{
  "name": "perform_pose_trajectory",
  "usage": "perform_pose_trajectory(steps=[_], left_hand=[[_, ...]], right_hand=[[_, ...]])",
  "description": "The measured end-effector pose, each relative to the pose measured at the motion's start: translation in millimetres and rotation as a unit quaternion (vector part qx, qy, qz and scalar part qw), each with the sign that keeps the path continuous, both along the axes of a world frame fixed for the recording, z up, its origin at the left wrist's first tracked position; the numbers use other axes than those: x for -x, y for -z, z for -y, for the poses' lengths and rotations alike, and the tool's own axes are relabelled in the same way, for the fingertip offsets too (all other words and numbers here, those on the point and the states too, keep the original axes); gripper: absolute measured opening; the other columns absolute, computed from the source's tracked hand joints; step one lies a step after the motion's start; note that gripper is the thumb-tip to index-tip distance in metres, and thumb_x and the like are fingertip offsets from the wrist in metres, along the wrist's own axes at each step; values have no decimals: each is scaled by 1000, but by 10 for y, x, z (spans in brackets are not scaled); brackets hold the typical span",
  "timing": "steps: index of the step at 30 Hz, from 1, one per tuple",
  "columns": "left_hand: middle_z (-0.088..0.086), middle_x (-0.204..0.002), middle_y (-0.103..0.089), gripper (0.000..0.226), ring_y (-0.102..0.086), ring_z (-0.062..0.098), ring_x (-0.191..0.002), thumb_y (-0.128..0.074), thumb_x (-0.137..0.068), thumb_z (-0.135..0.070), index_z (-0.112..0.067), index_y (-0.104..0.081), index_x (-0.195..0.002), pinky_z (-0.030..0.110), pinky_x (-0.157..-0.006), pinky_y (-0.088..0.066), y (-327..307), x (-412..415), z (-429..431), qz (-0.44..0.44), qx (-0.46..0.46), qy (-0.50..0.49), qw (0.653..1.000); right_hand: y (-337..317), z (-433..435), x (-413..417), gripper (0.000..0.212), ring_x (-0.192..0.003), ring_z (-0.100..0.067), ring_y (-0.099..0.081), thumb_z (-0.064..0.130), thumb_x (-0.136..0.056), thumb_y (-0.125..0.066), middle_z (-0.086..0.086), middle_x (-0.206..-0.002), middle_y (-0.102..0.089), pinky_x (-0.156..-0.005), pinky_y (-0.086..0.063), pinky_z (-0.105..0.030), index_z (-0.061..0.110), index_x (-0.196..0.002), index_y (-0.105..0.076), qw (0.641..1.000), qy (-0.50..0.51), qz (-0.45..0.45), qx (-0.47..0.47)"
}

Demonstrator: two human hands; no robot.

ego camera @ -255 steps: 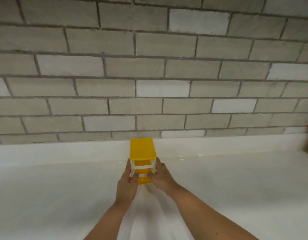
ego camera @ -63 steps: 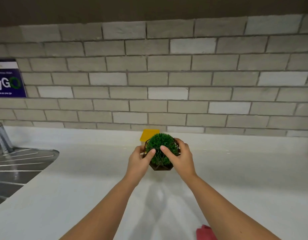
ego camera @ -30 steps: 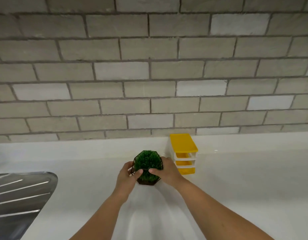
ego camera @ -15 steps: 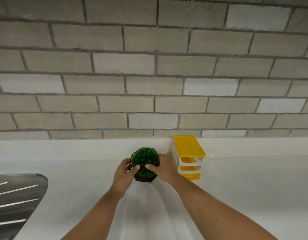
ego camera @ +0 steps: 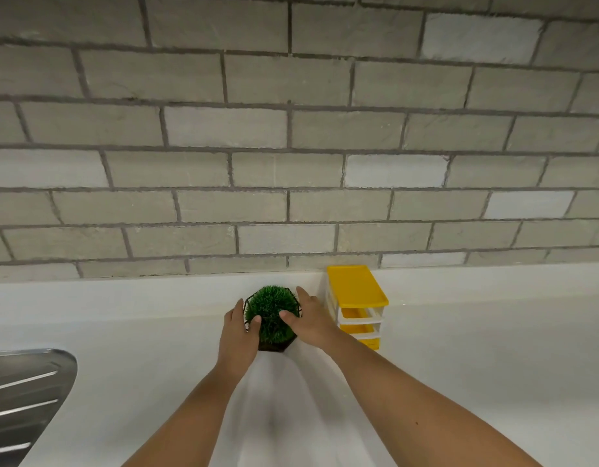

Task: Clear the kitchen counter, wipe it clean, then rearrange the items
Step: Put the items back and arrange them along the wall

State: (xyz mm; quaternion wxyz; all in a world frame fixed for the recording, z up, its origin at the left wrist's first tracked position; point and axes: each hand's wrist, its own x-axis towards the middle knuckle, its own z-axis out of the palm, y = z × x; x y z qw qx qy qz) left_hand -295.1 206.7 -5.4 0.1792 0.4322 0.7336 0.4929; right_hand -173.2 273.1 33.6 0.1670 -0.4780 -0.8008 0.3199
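**Head view: the green plant sits between both my hands, beside the yellow drawers**

The plant (ego camera: 271,313) is a round tuft of green bristles in a dark hexagonal pot (ego camera: 274,346), with a thin black wire frame (ego camera: 247,306) around it. It stands upright near the back of the white counter (ego camera: 460,365), directly between my two hands.

My left hand (ego camera: 237,335) wraps its left side, with the fingers curled against the frame and the thumb laid on the green. My right hand (ego camera: 313,323) wraps its right side, the thumb also on the tuft. The fingers (ego camera: 303,293) of that hand reach round the back toward the wall. Both hands are therefore closed round the plant, one on each side. The pot's base is down at the counter surface, but I cannot tell whether its weight rests there or in my grip.

Just right of my right hand stands a small drawer unit (ego camera: 357,291) with a yellow top and yellow drawers in a white frame. It is set back against the white upstand (ego camera: 123,291). I cannot tell whether my hand touches the unit. My hand lies between the unit and the plant.

Above the upstand rises a grey brick wall (ego camera: 291,163). At the lower left edge is a corner of a ribbed steel drainboard (ego camera: 21,399), well apart from the plant.
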Motion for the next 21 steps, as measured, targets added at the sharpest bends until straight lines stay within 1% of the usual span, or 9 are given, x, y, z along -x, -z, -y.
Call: perform_pose_trajectory(steps=[3, 6, 9, 12, 13, 15, 17, 19, 21], left_hand=[[14, -147, -30, 56, -29, 29, -135, -45, -96, -27, -11, -24, -145, 39, -111, -26, -36, -28, 12, -33, -15, -13, 999], [13, -140, -36, 51, -31, 29, -131, -47, -95, -26, -11, -33, -141, 39, -108, -27, -130, -86, 39, -50, -54, -30, 997], [13, -131, -43, 41, -37, 28, -124, -49, -94, -22, -9, -43, -133, 35, -102, -31, -278, -198, 53, -65, -98, -32, 993], [10, -118, -49, 30, -45, 26, -113, -51, -93, -19, -7, -51, -120, 32, -97, -36, -438, -367, 27, -60, -131, -21, 989], [9, -112, -50, 25, -48, 26, -108, -52, -92, -18, -6, -53, -114, 34, -94, -39, -493, -442, 20, -58, -145, -15, 988], [4, -98, -50, 12, -52, 26, -97, -54, -91, -16, -9, -53, -100, 37, -88, -43, -588, -625, 12, -52, -172, 2, 984], [-2, -88, -47, 6, -52, 25, -90, -56, -90, -14, -13, -50, -89, 34, -81, -43, -644, -832, 13, -35, -195, 28, 980], [-2, -87, -47, 8, -51, 23, -87, -55, -90, -14, -14, -49, -85, 29, -76, -38, -676, -1055, 11, -20, -203, 59, 977], [4, -92, -49, 8, -49, 21, -85, -54, -91, -15, -12, -50, -85, 27, -74, -36, -697, -1293, 3, -20, -202, 90, 975]], right_hand=[[-156, 66, -99, 59, -133, -26, -38, 37, -95, -48, -12, -145, -36, -108, -34, -32, 16, -146, -28, 999, -4, -27, -21], [-289, 140, -238, 47, -122, -23, -50, 35, -95, -49, -12, -131, -52, -95, -40, -26, 14, -137, -45, 997, -1, -68, -24], [-394, 201, -382, 36, -96, -21, -60, 33, -94, -52, -9, -105, -63, -78, -41, -21, 12, -122, -58, 995, 7, -98, -25], [-474, 263, -565, 30, -68, -12, -56, 28, -93, -54, 2, -74, -59, -65, -43, -18, 4, -105, -66, 991, 23, -130, -23], [-504, 289, -642, 31, -65, -14, -57, 27, -94, -53, 0, -71, -60, -62, -44, -19, 1, -100, -67, 991, 30, -132, -24], [-565, 336, -819, 33, -70, -20, -59, 27, -94, -51, -7, -77, -63, -66, -49, -28, -2, -93, -66, 990, 41, -135, -23], [-625, 389, -1015, 33, -70, -20, -59, 27, -95, -49, -9, -80, -62, -62, -48, -27, -2, -91, -65, 990, 59, -129, -15], [-677, 442, -1224, 36, -69, -19, -59, 28, -95, -48, -9, -79, -62, -57, -43, -21, -3, -92, -65, 990, 83, -108, -17], [-716, 504, -1453, 37, -69, -18, -58, 30, -95, -47, -8, -78, -63, -56, -40, -21, -3, -93, -65, 990, 106, -96, -19]])
